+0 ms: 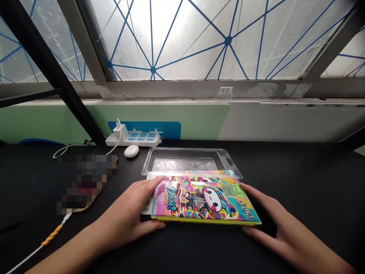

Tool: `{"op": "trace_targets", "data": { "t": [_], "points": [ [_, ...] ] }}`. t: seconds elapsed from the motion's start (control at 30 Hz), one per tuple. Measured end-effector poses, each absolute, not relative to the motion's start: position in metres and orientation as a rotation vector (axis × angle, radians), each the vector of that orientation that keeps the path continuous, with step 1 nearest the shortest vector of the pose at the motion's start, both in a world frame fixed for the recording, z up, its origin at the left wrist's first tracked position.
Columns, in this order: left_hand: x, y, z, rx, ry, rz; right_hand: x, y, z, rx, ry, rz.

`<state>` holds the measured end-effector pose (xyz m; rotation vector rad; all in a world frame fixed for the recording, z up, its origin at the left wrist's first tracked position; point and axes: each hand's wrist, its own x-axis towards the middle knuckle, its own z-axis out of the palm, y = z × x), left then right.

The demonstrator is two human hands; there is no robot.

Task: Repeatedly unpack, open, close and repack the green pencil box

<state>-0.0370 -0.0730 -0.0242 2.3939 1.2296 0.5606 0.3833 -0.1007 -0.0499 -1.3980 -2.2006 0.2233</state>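
Observation:
A flat, brightly printed pencil case [205, 201] with a cartoon figure, the word SPORT and a yellow-green lower edge lies in front of me. My left hand [139, 205] grips its left end, thumb at the near edge and fingers along the far side. At the right end, my right hand [265, 211] holds it the same way, thumb low at the near corner. Just behind it is a clear plastic blister shell [185, 163], tilted over a printed card that shows partly beneath and beside the case.
To the left lies a phone-like slab [85, 186], blurred out, with a white cable [54, 234] plugged in. A white power strip [134, 139] with a charger and a small white oval object [131, 151] stand by the wall. A black slanted bar [57, 80] crosses the upper left.

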Motion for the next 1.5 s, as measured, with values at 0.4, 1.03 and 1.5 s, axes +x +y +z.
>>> {"op": "trace_targets", "data": {
  "t": [0.4, 1.03, 1.5],
  "points": [
    [0.001, -0.036, 0.024, 2.568, 1.333, 1.039, 0.366, -0.036, 0.008, -1.26, -1.914, 0.572],
    [-0.008, -0.001, -0.014, 2.423, 1.602, 0.484, 0.349, 0.001, -0.038, -1.319, -2.274, 0.159],
    [-0.009, 0.007, -0.023, 2.669, 1.757, 0.353, 0.315, -0.055, -0.007, -0.719, -2.837, 0.229]
  ]
}}
